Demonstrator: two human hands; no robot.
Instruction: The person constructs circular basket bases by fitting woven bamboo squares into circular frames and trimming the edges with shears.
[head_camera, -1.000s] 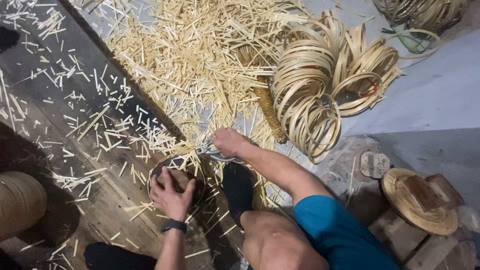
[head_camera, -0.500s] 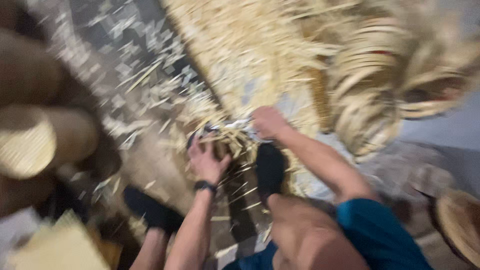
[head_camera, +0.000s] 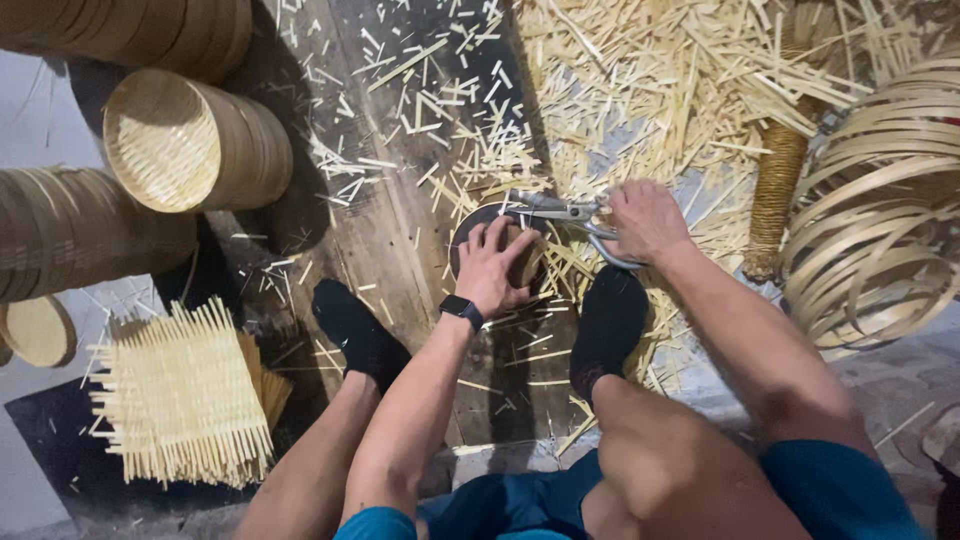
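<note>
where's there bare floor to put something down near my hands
Barest is the dark wooden plank between the round woven basket and the left hand, with only scattered offcuts. A smaller patch lies between the two black-socked feet. Crowded: the heap of bamboo strips above the right hand holding the shears, and the coiled bamboo bands.
</note>
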